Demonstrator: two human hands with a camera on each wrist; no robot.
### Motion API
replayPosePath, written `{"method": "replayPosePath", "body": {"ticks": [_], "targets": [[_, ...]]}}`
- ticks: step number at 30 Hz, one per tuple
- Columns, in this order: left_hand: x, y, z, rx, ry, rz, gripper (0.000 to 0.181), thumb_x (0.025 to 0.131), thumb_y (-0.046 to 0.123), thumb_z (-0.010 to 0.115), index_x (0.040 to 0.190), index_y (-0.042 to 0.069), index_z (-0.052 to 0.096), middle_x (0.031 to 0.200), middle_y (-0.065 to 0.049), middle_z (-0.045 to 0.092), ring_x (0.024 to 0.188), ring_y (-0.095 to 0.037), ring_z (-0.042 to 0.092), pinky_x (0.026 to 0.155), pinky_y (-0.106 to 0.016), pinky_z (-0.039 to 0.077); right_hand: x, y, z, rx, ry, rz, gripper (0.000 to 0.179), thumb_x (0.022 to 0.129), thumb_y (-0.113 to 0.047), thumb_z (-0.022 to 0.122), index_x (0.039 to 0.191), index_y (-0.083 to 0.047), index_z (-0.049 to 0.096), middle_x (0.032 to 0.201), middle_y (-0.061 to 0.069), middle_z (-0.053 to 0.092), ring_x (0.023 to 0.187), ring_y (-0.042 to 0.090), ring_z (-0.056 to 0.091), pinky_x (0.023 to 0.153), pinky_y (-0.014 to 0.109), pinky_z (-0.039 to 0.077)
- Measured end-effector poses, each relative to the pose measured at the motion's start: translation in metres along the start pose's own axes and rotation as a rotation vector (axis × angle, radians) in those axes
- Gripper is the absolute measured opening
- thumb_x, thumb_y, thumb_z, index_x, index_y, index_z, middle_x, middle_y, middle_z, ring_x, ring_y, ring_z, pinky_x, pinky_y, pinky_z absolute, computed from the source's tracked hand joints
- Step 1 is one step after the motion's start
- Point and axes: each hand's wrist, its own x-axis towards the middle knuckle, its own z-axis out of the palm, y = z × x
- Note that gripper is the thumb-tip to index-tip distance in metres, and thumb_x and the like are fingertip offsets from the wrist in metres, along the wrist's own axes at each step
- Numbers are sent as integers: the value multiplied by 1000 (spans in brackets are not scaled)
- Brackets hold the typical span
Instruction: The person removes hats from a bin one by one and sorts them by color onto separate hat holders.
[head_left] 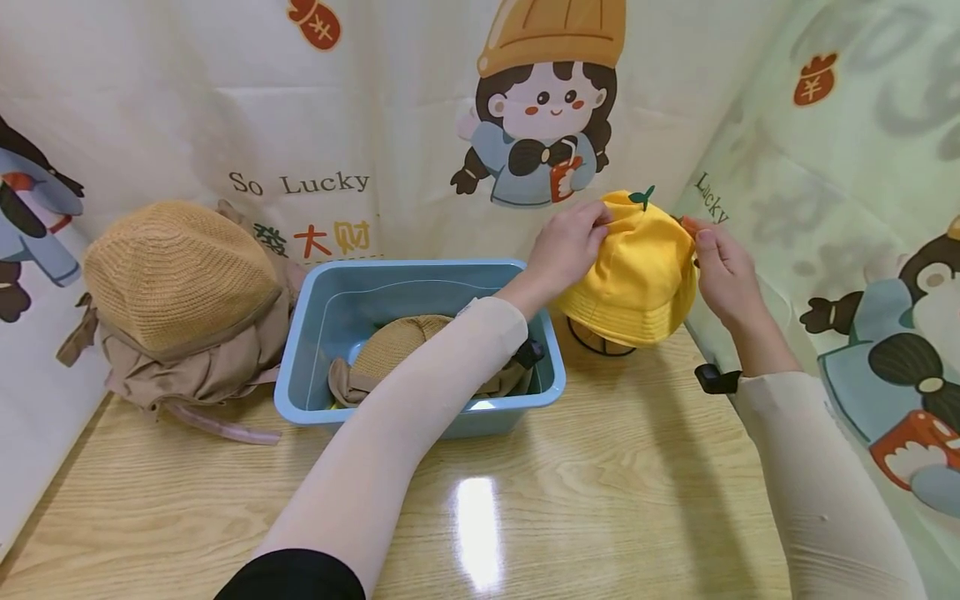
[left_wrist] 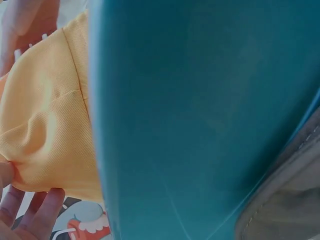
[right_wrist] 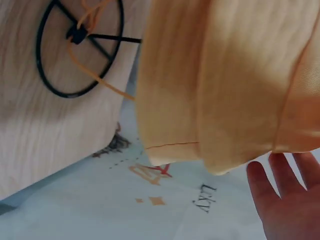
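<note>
A yellow bucket hat (head_left: 637, 267) with a green sprout on its crown sits over a black wire stand (head_left: 600, 337), right of the blue bin. My left hand (head_left: 566, 246) pinches the left side of the crown, its thumb and fingers on the fabric in the left wrist view. On the opposite side my right hand (head_left: 723, 267) pinches the hat near the top; the right wrist view shows its fingers (right_wrist: 285, 175) against the cloth. Below the brim, an orange cord (right_wrist: 97, 77) hangs by the round base of the stand.
The blue bin (head_left: 330, 412) holds a tan knitted hat (head_left: 397, 342) with brown fabric, partly behind my left forearm. Left of it, another tan knitted hat (head_left: 180, 275) rests on a stack of brown hats (head_left: 187, 375). Printed curtains stand behind and to the right of the wooden table (head_left: 600, 500).
</note>
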Motion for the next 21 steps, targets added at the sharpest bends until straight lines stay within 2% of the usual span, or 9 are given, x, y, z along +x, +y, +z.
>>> {"method": "replayPosePath", "body": {"ticks": [2,5,8,10,13,17,21], "targets": [[0,-1,0,-27,-20,-3,22,106,28,49,124,20,59,123,6,63,111,-11,58,96,-23,45,1,7,1,19,-64,28,55,108,-42,24,154,-15,40,158,8,39,133,13,43,109,33,39],[1,-2,2,-68,-84,38,37,107,36,44,141,23,47,141,4,54,127,-12,50,105,-25,40,0,17,4,49,-124,74,60,108,-45,18,158,-15,32,158,13,35,138,23,37,116,42,30],[1,-3,5,-122,-164,67,58,104,52,40,155,28,28,157,7,36,141,-9,35,115,-24,29,-3,26,10,55,-117,126,65,107,-48,13,153,-8,35,146,20,40,134,28,37,113,37,28],[1,-4,6,-139,-203,77,70,100,61,42,158,31,17,161,9,28,145,-7,28,118,-25,24,-4,30,15,41,-102,147,67,107,-48,12,145,-1,38,135,21,43,126,30,39,106,35,31],[0,-3,9,-127,-232,68,83,93,68,48,159,35,11,163,12,22,147,-6,24,118,-29,24,-8,34,23,47,-85,186,66,106,-51,13,133,1,44,122,16,46,115,24,42,96,30,33],[-2,-2,15,-61,-244,78,85,92,68,51,160,34,12,164,13,19,149,-6,20,119,-31,23,-13,34,32,108,-76,188,57,107,-48,15,121,-4,49,107,7,52,99,13,49,85,26,38],[-5,-1,19,-25,-257,111,83,95,63,51,160,32,11,165,10,18,151,-7,16,121,-26,13,-21,44,40,127,-34,183,48,109,-40,15,115,-9,51,98,-3,53,90,6,50,81,24,39]]}}
